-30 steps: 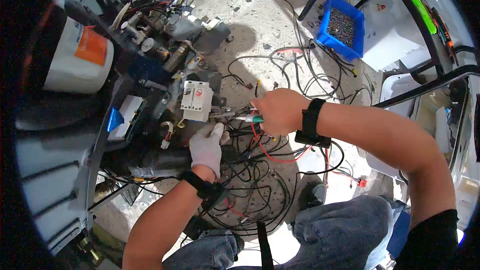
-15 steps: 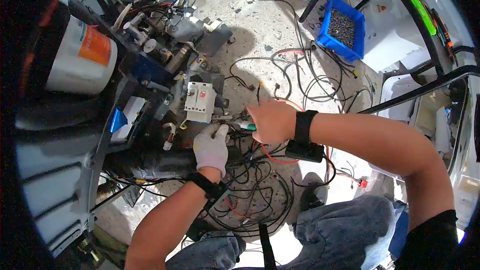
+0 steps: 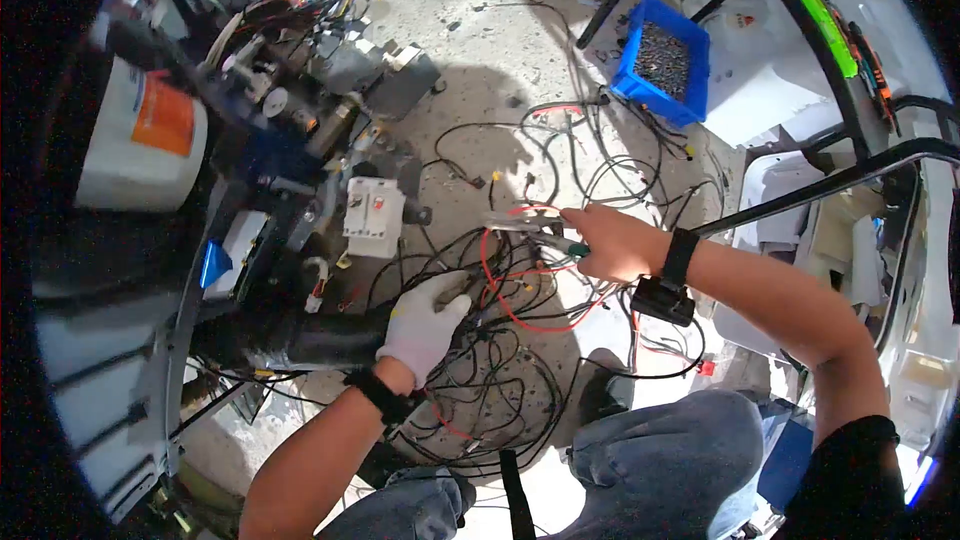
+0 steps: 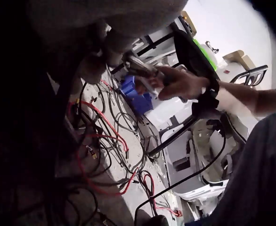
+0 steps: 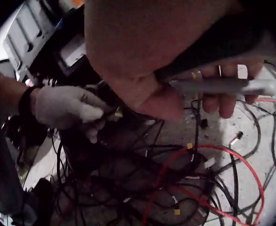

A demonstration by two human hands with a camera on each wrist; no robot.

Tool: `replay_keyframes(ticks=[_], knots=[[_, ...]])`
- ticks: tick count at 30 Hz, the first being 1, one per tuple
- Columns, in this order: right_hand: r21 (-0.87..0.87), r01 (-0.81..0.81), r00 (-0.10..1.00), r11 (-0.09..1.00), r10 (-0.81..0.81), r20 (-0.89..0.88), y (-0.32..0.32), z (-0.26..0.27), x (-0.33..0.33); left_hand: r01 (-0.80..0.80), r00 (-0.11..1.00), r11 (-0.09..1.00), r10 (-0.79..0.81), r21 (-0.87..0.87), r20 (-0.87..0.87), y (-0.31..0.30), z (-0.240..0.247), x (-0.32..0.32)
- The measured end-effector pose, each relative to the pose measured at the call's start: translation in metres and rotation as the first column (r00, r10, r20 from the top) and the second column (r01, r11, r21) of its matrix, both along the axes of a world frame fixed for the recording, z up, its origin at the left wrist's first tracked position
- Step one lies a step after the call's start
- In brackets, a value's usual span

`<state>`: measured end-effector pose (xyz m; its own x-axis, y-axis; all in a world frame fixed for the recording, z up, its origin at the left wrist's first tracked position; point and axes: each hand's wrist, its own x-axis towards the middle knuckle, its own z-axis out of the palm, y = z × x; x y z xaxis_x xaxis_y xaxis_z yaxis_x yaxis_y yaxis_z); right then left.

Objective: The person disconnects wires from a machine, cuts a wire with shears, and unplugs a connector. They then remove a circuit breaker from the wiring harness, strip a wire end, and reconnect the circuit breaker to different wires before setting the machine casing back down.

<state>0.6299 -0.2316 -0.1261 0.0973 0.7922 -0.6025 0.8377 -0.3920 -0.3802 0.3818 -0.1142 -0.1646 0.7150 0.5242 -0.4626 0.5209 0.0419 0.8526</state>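
Observation:
In the head view my gloved left hand (image 3: 425, 323) pinches a small dark brownish piece (image 3: 453, 292) just above the tangle of black cables (image 3: 500, 380); I cannot tell what this piece is. A pale yellowish bit (image 5: 118, 113) shows at those fingertips in the right wrist view. My bare right hand (image 3: 622, 243) grips silver pliers (image 3: 525, 224) with a green part near the palm, their jaws pointing left and spread apart. Left of the pliers, a white box-shaped electrical switch (image 3: 374, 218) sits on the dark machinery. A red cable (image 3: 520, 318) loops between the hands.
A blue bin (image 3: 660, 60) of small dark parts stands at the upper right beside a black metal frame (image 3: 830, 180). Stripped machinery with wiring (image 3: 300, 90) fills the left. A white cylinder (image 3: 140, 150) with an orange label is at far left. The person's knees (image 3: 670, 460) are below.
My right hand and the pliers have moved right, away from the white switch. The left hand has left the switch's lower edge and now holds the small dark piece over the cables.

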Motion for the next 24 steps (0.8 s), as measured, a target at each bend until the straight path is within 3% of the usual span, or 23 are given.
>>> replay_keyframes(ticks=[2, 4, 5, 6, 8, 10, 13, 14, 15, 16, 17, 18, 19, 20, 24], knots=[[-0.093, 0.123, 0.979, 0.988, -0.136, -0.153, -0.008, -0.007, 0.015, 0.117, 0.989, 0.993, -0.117, 0.004, -0.086, 0.005, 0.014, 0.001], [-0.148, 0.187, 0.954, 0.971, -0.216, -0.206, -0.016, -0.003, 0.025, 0.061, 0.998, 0.98, -0.06, -0.192, 0.01, 0.003, 0.015, -0.002], [-0.159, 0.219, 0.945, 0.963, -0.25, -0.213, -0.02, -0.003, 0.029, 0.19, 0.978, 0.98, -0.194, -0.062, -0.076, 0.009, 0.037, 0.002], [-0.14, 0.251, 0.925, 0.958, -0.28, -0.255, -0.024, 0.0, 0.033, 0.21, 0.974, 0.976, -0.214, -0.057, -0.068, 0.011, 0.048, 0.004], [0.059, 0.376, 0.883, 0.925, -0.338, -0.328, -0.034, 0.006, 0.032, 0.208, 0.972, 0.977, -0.201, 0.052, -0.122, 0.012, 0.07, 0.002], [0.019, 0.472, 0.833, 0.881, -0.439, -0.337, -0.035, 0.032, 0.027, 0.165, 0.979, 0.986, -0.163, 0.008, -0.126, 0.016, 0.099, 0.002], [-0.118, 0.514, 0.775, 0.849, -0.519, -0.361, -0.035, 0.076, 0.02, 0.022, 0.998, 0.999, -0.024, -0.044, -0.055, 0.019, 0.145, -0.001], [-0.014, 0.294, 0.919, 0.956, -0.286, -0.272, -0.038, 0.092, 0.017, 0.031, 0.995, 0.998, -0.025, 0.059, -0.092, 0.017, 0.157, -0.003], [0.011, 0.455, 0.812, 0.89, -0.41, -0.415, -0.049, 0.08, 0.015, 0.105, 0.988, 0.973, -0.079, 0.205, -0.131, 0.014, 0.18, 0.0], [-0.074, 0.317, 0.873, 0.946, -0.321, -0.367, -0.05, 0.11, 0.014, 0.059, 0.995, 0.993, -0.05, 0.099, -0.084, 0.009, 0.19, -0.002], [-0.08, 0.553, 0.733, 0.829, -0.53, -0.426, -0.06, 0.122, 0.004, 0.148, 0.987, 0.977, -0.136, 0.154, -0.084, 0.01, 0.191, -0.011], [-0.117, 0.596, 0.671, 0.794, -0.573, -0.471, -0.069, 0.128, 0.0, 0.168, 0.981, 0.976, -0.151, 0.139, -0.121, 0.005, 0.224, -0.005], [-0.081, 0.593, 0.715, 0.801, -0.57, -0.405, -0.077, 0.133, -0.007, 0.184, 0.979, 0.977, -0.172, 0.105, -0.11, 0.005, 0.227, -0.013], [-0.056, 0.636, 0.675, 0.769, -0.591, -0.442, -0.089, 0.143, -0.01, 0.229, 0.967, 0.969, -0.217, 0.09, -0.131, 0.009, 0.228, -0.023], [-0.117, 0.777, 0.52, 0.618, -0.735, -0.436, -0.151, 0.184, -0.014, 0.146, 0.976, 0.982, -0.123, 0.12, -0.178, 0.001, 0.241, -0.06]])
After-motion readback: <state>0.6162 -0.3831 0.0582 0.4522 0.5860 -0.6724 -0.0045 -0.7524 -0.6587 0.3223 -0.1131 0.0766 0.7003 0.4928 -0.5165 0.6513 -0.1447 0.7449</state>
